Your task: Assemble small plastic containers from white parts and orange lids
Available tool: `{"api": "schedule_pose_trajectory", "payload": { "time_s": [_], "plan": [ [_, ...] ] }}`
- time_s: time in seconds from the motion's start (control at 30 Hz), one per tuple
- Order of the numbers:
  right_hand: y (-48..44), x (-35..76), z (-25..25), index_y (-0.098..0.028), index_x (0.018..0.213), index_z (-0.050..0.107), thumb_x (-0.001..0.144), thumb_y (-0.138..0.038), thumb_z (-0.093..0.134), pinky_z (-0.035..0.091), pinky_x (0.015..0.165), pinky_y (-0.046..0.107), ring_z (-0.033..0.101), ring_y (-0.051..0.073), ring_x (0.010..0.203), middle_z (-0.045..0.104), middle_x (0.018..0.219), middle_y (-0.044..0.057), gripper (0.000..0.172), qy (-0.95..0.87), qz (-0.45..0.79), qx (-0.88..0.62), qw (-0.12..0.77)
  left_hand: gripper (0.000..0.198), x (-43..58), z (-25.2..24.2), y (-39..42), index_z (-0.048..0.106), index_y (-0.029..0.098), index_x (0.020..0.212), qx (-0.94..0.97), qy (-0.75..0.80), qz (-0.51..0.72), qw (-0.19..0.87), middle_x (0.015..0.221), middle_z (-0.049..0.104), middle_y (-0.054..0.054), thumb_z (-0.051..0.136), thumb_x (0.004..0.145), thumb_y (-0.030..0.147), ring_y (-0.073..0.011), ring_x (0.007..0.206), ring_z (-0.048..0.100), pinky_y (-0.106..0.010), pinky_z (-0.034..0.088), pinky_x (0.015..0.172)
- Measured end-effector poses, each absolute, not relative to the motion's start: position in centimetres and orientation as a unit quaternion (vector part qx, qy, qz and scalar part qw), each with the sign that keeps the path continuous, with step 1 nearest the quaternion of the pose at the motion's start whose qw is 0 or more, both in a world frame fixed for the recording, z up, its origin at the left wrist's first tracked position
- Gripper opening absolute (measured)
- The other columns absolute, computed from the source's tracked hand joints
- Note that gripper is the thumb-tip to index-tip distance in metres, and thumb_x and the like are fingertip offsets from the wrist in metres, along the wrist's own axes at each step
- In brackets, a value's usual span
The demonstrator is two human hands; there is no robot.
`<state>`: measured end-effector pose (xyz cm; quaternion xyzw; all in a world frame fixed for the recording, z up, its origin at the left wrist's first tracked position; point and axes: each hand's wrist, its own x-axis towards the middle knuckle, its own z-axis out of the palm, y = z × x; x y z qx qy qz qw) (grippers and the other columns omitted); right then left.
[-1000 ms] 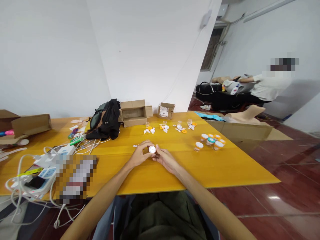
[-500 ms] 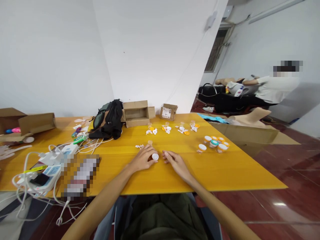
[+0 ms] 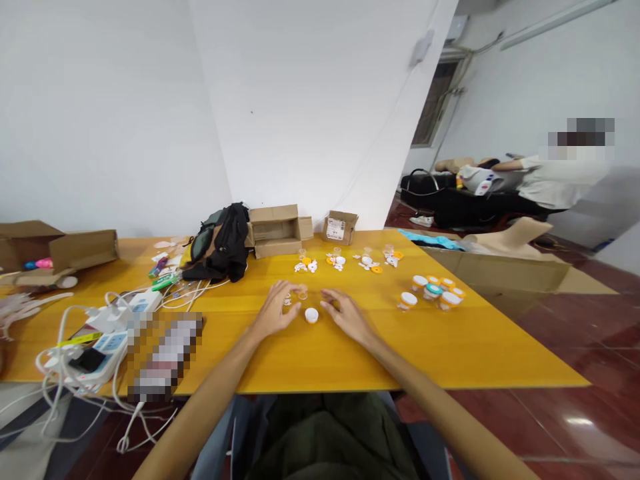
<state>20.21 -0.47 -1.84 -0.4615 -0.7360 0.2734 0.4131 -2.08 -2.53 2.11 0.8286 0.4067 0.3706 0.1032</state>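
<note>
A small round white cup-like piece (image 3: 311, 316) stands on the table between my two hands, touched by neither. My left hand (image 3: 274, 310) is open to its left, thumb apart from the fingers, holding nothing. On the other side my right hand (image 3: 349, 317) is also open, fingers slightly curved and empty. Just behind the white piece stands a small clear cup (image 3: 303, 292). Some small white pieces (image 3: 287, 301) lie beside my left fingers, partly hidden by them.
Further back are groups of white pieces with orange rings (image 3: 377, 269) and clear cups. Several lidded jars (image 3: 407, 301) stand to the right. Cardboard boxes (image 3: 275, 248) and a black bag (image 3: 231, 243) line the wall. Power strips (image 3: 110, 347) and cables lie left. A person sits far right.
My left hand has let go of the white cup-like piece, which now rests on the table. Both hands have opened, and the view has shifted slightly.
</note>
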Motion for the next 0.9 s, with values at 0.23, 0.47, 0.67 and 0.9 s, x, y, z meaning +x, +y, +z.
{"api": "schedule_pose_trajectory", "payload": {
  "time_s": [0.23,0.47,0.67,0.9],
  "plan": [
    [2.3,17.3,-1.0,-0.026,0.124,0.061,0.083,-0.030,0.064,0.047,0.100,0.041,0.058,0.025,0.115,0.063,0.122,0.008,0.041,-0.811,0.227,-0.361,0.401,0.021,-4.2,1.8,-0.7,0.060,0.022,0.093,0.748,0.504,0.430,0.050,0.089,0.062,-0.003,0.051,0.079,0.009,-0.0218,0.090,0.058,-0.037,0.047,0.086],
    [3.4,17.3,-1.4,-0.022,0.105,0.065,0.084,-0.022,0.058,0.049,0.091,0.038,0.063,0.022,0.096,0.070,0.102,0.006,0.023,-0.799,0.233,-0.396,0.388,0.011,-3.9,0.9,-0.8,0.065,0.023,0.094,0.809,0.502,0.302,0.046,0.093,0.063,-0.004,0.060,0.084,0.020,-0.0236,0.096,0.057,-0.039,0.045,0.089],
    [1.5,17.5,0.2,-0.023,0.108,0.066,0.089,-0.025,0.053,0.043,0.101,0.042,0.058,0.025,0.110,0.066,0.114,0.009,0.024,-0.779,0.146,-0.445,0.418,0.011,-3.3,1.0,-0.8,0.066,0.023,0.093,0.814,0.493,0.296,0.077,0.093,0.063,-0.005,0.058,0.086,0.018,-0.0235,0.094,0.057,-0.039,0.044,0.090],
    [-1.5,13.8,3.3,-0.021,0.097,0.068,0.094,-0.023,0.050,0.044,0.089,0.034,0.064,0.022,0.095,0.071,0.100,0.008,0.019,-0.857,0.118,-0.434,0.250,0.013,-3.2,1.0,-0.7,0.063,0.021,0.081,0.809,0.495,0.300,0.104,0.084,0.061,-0.004,0.054,0.082,0.011,-0.0221,0.085,0.057,-0.036,0.046,0.083]
  ]
}}
